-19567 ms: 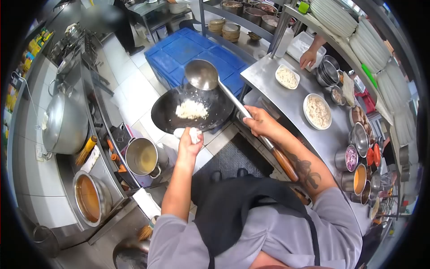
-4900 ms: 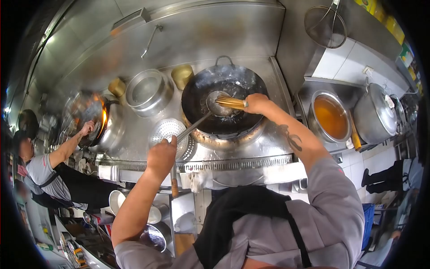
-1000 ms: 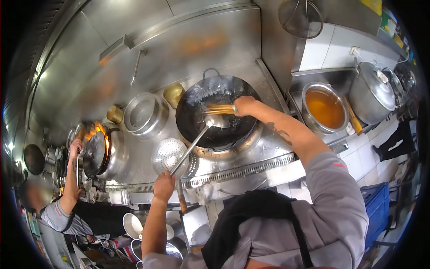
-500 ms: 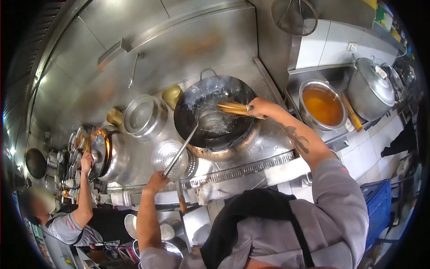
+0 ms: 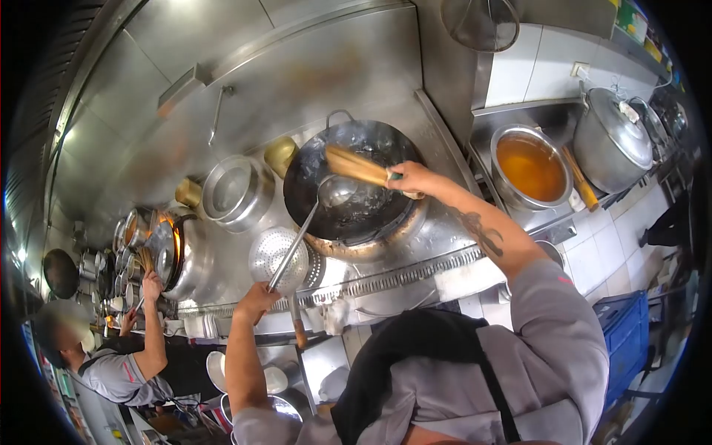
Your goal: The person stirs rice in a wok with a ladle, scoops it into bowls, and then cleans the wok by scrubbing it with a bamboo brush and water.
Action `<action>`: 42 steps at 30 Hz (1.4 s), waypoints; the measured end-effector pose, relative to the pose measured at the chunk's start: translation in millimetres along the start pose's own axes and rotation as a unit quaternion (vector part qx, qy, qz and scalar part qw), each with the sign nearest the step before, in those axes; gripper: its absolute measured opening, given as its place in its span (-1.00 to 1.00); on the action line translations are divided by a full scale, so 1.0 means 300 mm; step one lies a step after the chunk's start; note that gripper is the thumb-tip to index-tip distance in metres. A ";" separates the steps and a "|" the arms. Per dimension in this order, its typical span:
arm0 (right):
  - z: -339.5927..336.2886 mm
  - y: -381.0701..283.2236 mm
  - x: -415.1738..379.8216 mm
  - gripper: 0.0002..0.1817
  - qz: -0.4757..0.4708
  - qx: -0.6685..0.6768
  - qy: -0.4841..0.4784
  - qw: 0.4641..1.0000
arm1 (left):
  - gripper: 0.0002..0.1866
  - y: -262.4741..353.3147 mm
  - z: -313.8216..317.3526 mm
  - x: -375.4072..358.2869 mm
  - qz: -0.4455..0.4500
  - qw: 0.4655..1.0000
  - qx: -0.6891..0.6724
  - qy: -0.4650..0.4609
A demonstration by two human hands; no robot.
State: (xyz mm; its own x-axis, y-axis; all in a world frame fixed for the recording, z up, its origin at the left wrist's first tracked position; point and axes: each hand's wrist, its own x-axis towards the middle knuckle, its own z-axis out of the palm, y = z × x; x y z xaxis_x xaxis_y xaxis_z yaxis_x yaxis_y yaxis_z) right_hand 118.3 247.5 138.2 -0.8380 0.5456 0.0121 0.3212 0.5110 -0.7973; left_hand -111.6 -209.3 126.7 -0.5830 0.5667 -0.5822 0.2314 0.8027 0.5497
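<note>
My left hand (image 5: 257, 300) is closed round the long handle of a metal ladle (image 5: 339, 191). The ladle's bowl is over the inside of a black wok (image 5: 371, 220), whose surface looks wet. In my right hand (image 5: 410, 179) is a bamboo wok brush (image 5: 352, 165), its bristles pointing left. In this view the brush overlaps the upper edge of the ladle bowl and part of the wok. Below the ladle's handle lies a round perforated skimmer (image 5: 276, 256) with a wooden handle.
Left of the wok stand a metal pot (image 5: 239, 194) and a brass-coloured container (image 5: 281, 156). To the right are a pot of amber liquid (image 5: 530, 169) and a lidded stockpot (image 5: 612, 133). A co-worker (image 5: 119, 374) at far left holds another brush near a flaming burner (image 5: 176, 248).
The brush has swung left and up out of the wok's middle, toward the ladle bowl. The ladle bowl has shifted slightly left and shows more clearly. The co-worker's brush has come lower.
</note>
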 end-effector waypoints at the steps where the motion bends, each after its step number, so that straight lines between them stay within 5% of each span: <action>1: -0.013 -0.037 0.004 -0.39 0.105 -0.063 -0.080 0.989 | -0.78 -0.004 -0.005 0.001 0.001 1.000 -0.006 -0.008; 2: -0.029 -0.062 0.013 -0.39 0.207 -0.124 -0.156 0.958 | -0.78 -0.009 -0.009 0.001 0.002 1.000 -0.006 -0.006; 3: -0.037 -0.032 0.035 -0.39 0.206 -0.125 -0.154 0.958 | -0.78 -0.015 -0.013 0.003 -0.015 1.000 -0.007 -0.004; 5: -0.045 0.070 0.080 -0.38 0.132 -0.208 -0.113 0.963 | -0.78 -0.048 -0.004 0.027 -0.033 0.999 -0.013 -0.004; 7: 0.001 0.063 0.055 -0.41 0.091 -0.165 -0.060 0.980 | -0.76 -0.076 0.018 0.045 0.107 0.980 0.131 0.109; 8: 0.028 0.058 0.044 -0.44 0.050 -0.118 -0.004 0.992 | -0.76 -0.089 0.032 0.052 0.105 0.980 0.131 0.107; 10: 0.034 0.017 0.058 -0.47 0.038 -0.177 -0.044 0.983 | -0.75 -0.024 0.056 0.031 0.126 0.934 0.243 0.228; 12: 0.015 -0.013 0.081 -0.50 0.097 -0.379 -0.140 0.910 | -0.76 -0.031 0.055 0.037 0.123 0.928 0.291 0.197; 13: -0.004 0.003 0.093 -0.52 0.088 -0.371 -0.137 0.914 | -0.76 -0.035 0.054 0.046 0.122 0.918 0.338 0.166; 18: 0.028 -0.013 0.045 -0.58 0.037 -0.250 0.006 0.968 | -0.75 -0.018 0.120 0.058 0.149 0.950 0.234 0.146; 23: -0.010 -0.029 0.049 -0.53 0.082 -0.382 -0.135 0.911 | -0.74 -0.036 0.129 0.065 0.112 0.986 0.081 0.094; 26: -0.125 -0.050 0.071 -0.60 0.033 -0.394 -0.144 0.907 | -0.80 -0.086 0.145 0.099 0.179 0.950 0.189 0.171; 28: -0.158 -0.104 0.097 -0.62 0.021 -0.414 -0.077 0.907 | -0.81 -0.075 0.175 0.104 0.150 0.881 0.279 0.352; 34: -0.146 -0.227 0.116 -0.64 -0.169 -0.285 0.087 0.939 | -0.83 -0.078 0.177 0.051 0.140 0.874 0.205 0.417; 39: -0.234 -0.166 0.153 -0.56 -0.050 -0.484 -0.116 0.866 | -0.80 -0.125 0.175 0.040 0.122 0.894 0.087 0.422; 42: -0.356 -0.128 0.102 -0.49 -0.094 -0.369 0.010 0.924 | -0.77 -0.110 0.174 0.021 0.151 0.877 0.069 0.450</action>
State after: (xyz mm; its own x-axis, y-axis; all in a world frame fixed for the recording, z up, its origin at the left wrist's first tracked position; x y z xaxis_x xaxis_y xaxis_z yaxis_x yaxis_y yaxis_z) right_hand 127.4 315.5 233.7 -0.9039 0.4090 0.1256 0.3901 0.9084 -0.1504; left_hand -82.4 -222.5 73.6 -0.8429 0.4318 0.3211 0.5379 0.6907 0.4833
